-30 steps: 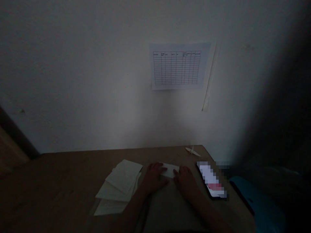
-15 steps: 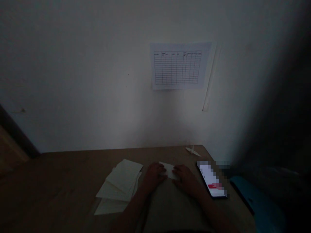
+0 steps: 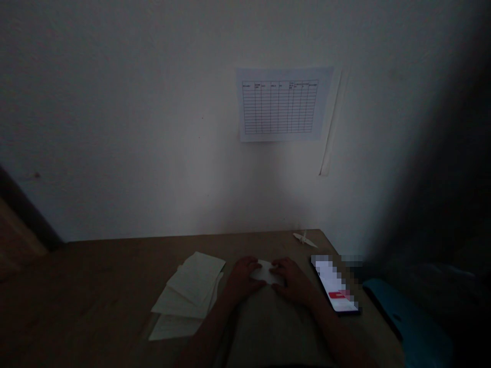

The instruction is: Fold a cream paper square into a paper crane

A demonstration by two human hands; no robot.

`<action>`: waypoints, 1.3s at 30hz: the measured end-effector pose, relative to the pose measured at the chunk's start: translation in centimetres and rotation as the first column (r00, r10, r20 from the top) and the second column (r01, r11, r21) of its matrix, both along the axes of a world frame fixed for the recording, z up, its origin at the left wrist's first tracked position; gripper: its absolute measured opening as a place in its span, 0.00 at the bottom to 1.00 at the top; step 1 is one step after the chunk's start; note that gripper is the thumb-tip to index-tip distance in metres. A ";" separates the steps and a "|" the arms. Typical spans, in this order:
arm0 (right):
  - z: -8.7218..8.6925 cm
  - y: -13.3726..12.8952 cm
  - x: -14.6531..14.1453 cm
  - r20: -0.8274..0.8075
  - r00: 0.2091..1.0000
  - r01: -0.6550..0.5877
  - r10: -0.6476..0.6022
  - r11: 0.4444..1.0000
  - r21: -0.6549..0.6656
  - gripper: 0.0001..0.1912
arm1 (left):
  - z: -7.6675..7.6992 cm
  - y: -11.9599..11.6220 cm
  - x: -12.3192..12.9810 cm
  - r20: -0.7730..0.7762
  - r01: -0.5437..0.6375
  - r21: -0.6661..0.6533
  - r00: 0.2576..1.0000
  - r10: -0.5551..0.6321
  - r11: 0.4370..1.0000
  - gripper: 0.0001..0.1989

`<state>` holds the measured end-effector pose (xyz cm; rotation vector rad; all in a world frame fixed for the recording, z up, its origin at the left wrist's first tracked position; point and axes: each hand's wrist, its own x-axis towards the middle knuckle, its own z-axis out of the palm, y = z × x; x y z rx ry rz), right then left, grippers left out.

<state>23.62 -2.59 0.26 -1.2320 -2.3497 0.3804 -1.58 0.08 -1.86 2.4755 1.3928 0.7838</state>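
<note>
A small folded piece of white paper [image 3: 265, 271] lies on the brown table [image 3: 95, 286], mostly covered by my hands. My left hand [image 3: 243, 278] presses on its left side and my right hand [image 3: 292, 280] covers its right side; the fingertips nearly meet over it. A loose stack of white paper sheets [image 3: 190, 294] lies just left of my left hand. The room is dim, and finger detail is hard to make out.
A lit phone [image 3: 336, 289] lies right of my right hand. A small folded paper crane [image 3: 304, 238] sits at the table's far right corner. A blue object [image 3: 406, 319] is beyond the right edge. A printed table sheet [image 3: 282, 105] hangs on the white wall.
My right hand has slid left over the folded paper, closing toward my left hand. Less of the paper shows now than a second ago.
</note>
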 end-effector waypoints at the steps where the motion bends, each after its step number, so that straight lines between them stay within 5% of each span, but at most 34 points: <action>1: -0.1 0.0 0.0 -0.002 1.000 0.004 -0.004 1.000 0.006 0.24 | 0.0 0.0 0.0 -0.004 0.003 0.006 1.000 -0.003 1.000 0.25; 8: -1.1 -0.3 0.2 -0.097 0.995 0.021 -0.011 0.994 0.110 0.24 | 0.0 0.1 0.3 0.031 -0.009 0.058 0.999 0.007 0.998 0.16; 11: -1.7 0.1 0.4 -0.176 0.984 -0.003 0.032 0.987 0.162 0.15 | 0.3 -0.1 0.4 0.067 -0.005 0.068 0.998 0.001 0.998 0.13; 15: -1.9 0.5 0.6 -0.261 0.963 -0.030 0.069 0.988 0.153 0.09 | 0.7 -0.3 0.5 0.078 -0.007 0.054 0.997 0.003 0.999 0.10; 21: -2.1 0.3 1.0 -0.341 0.938 -0.032 0.071 0.993 0.117 0.12 | 0.4 -0.1 0.5 0.075 -0.018 0.023 0.997 0.016 1.000 0.11; 29: -2.0 0.6 1.0 -0.312 0.922 0.213 -0.230 0.973 -0.088 0.09 | 1.0 -0.2 0.5 0.075 -0.049 -0.065 0.996 0.054 0.997 0.16; 39: -1.5 0.1 0.6 -0.250 0.941 0.206 -0.228 0.972 -0.111 0.07 | 2.6 -1.6 1.1 -0.012 0.018 -0.147 1.000 -0.020 0.989 0.20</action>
